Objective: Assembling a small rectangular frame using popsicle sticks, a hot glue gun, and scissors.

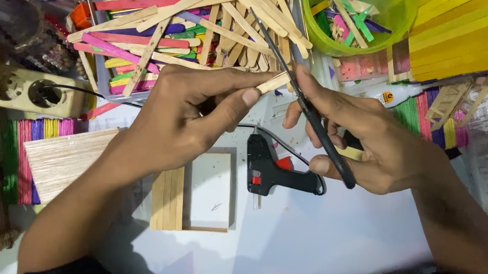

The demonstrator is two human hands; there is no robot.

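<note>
Plain wooden craft stick (pixel 274 83), pale and flat, pinched at one end between thumb and fingers (pixel 248 96) of the left hand (pixel 187 117), held in the air above the white bench (pixel 319 235). Other end poking out between the blades of black-handled scissors (pixel 308 104), gripped by the right hand (pixel 363 137) with fingers threaded through and clenched round the loops. Blades slightly apart around the stick, tips pointing away toward the pile; no cut-through visible, stick looking whole. Judged as mid-cut: stick lined up, snip not yet finished.

Just below the hands, a black hot-glue gun with red trigger (pixel 274 169) lying on its side, cord trailing left. Beside it, a small square white panel framed in wood (pixel 210 189) with a short row of plain sticks (pixel 168 199) glued edge to edge along its left side; only one side covered, so by the look of it much of the piece left to do. Farther left, a panel of thin pale sticks (pixel 62 160) over coloured ones.

Beyond the hands, a heap of plain and coloured craft sticks (pixel 190 23) in a tray, a translucent green bowl of offcuts (pixel 392 12), yellow stick panels (pixel 461 37), and a beige socket strip (pixel 24 89) at left.
</note>
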